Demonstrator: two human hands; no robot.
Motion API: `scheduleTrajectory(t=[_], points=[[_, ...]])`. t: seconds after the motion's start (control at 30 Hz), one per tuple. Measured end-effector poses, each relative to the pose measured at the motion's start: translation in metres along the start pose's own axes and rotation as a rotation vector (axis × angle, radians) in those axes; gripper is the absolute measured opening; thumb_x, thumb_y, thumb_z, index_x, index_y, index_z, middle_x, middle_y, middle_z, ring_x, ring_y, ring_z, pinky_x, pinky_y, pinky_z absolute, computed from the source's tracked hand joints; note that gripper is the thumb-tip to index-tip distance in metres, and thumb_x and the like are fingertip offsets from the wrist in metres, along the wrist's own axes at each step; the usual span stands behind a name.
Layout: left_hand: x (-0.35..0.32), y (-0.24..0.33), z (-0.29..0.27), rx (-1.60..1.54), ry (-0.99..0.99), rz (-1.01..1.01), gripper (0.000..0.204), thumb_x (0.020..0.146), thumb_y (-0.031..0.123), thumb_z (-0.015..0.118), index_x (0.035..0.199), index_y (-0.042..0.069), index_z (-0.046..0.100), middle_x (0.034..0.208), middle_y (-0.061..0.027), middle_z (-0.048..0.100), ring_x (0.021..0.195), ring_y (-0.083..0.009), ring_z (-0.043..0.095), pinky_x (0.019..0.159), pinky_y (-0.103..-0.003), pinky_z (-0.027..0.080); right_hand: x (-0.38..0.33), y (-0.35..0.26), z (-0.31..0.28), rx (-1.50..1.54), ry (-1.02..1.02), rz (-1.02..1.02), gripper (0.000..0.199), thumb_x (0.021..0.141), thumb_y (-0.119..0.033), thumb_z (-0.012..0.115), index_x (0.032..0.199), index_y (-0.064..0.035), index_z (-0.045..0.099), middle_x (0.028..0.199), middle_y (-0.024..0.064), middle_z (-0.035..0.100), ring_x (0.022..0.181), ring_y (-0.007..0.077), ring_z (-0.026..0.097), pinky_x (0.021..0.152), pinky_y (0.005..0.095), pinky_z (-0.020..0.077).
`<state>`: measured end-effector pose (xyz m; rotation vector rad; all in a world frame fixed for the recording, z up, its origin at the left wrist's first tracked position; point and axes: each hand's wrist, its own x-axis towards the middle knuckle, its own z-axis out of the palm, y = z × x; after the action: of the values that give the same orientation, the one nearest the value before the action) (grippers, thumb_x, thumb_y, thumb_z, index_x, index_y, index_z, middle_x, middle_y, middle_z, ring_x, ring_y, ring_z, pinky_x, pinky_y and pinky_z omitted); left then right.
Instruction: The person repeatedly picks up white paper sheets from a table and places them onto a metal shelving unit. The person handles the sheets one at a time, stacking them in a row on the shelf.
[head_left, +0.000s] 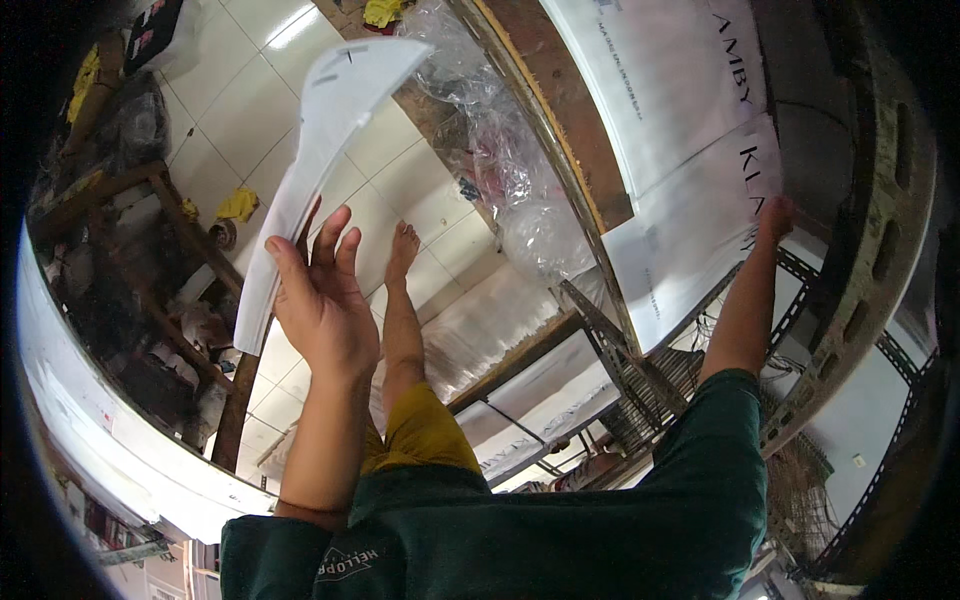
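Only the head view here, looking down at our own arms. We reckon we're mid-way through moving sheets: our left hand [322,300] is raised over the white tiled floor [400,190] with a long, curved white sheet of thin paper or plastic [315,150] standing up behind the fingers. The palm is spread wide, fingers fanned and thumb out, so the sheet seems only to lean against the fingertips rather than being pinched; we can't tell if there's a real grip on its far side.

Our right hand [776,216] is stretched out to the tabletop [560,110], resting on a stack of flat white printed sheets [690,200] near their right edge. It's small and far off, looks mostly flat and pressing down, but how far the fingers curl we can't tell.

Crumpled clear plastic wrap [500,140] hangs along the wooden edge, and a bare foot [403,245] stands on the tiles below.

Next move, as we judge it, calls for a firmer hold on that floppy sheet, since it bends easily and could slip
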<state>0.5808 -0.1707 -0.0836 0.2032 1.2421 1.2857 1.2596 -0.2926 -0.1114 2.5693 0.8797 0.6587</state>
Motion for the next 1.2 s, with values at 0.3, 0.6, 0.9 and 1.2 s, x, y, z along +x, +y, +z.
scheduleTrajectory(t=[0.3,0.6,0.9,1.2], points=[[0.006,-0.026,-0.007,0.049,0.062,-0.033,0.042,0.090,0.034,0.040,0.111,-0.003,0.045,0.108,-0.0110,0.053,0.093,-0.0188,0.056,0.076,-0.026,0.048,0.031,0.019,0.048,0.126,-0.041,0.005,0.034,0.076,-0.026,0.047,0.099,-0.0049,0.061,0.099,0.0173,0.059,0.090,0.0304,0.057,0.080,0.0395,0.0437],[0.003,-0.023,-0.007,0.164,0.041,-0.078,0.051,0.090,0.041,0.038,0.121,0.000,0.038,0.122,-0.0098,0.043,0.108,-0.0219,0.044,0.093,-0.034,0.032,0.022,-0.014,0.033,0.210,0.183,0.366,0.044,0.077,-0.037,0.050,0.112,-0.0102,0.054,0.114,0.0140,0.052,0.104,0.0332,0.049,0.089,0.0464,0.0361],[0.001,-0.007,-0.003,0.077,0.021,-0.078,0.049,0.091,0.039,0.037,0.121,0.000,0.038,0.122,-0.0102,0.043,0.109,-0.0226,0.044,0.094,-0.036,0.031,-0.158,-0.065,-0.069,0.608,-0.316,-0.066,0.047,0.080,-0.043,0.048,0.121,-0.0198,0.047,0.126,0.0100,0.043,0.117,0.0301,0.038,0.095,0.0476,0.0267],[-0.031,0.030,0.014,-0.032,0.054,-0.089,0.035,0.090,0.031,0.043,0.106,0.001,0.049,0.103,-0.0089,0.056,0.090,-0.0170,0.054,0.074,-0.028,0.046,-0.178,-0.097,-0.129,0.715,-0.300,0.069,0.043,0.080,-0.032,0.049,0.120,-0.0189,0.045,0.124,0.0101,0.043,0.115,0.0282,0.039,0.093,0.0492,0.0260]])
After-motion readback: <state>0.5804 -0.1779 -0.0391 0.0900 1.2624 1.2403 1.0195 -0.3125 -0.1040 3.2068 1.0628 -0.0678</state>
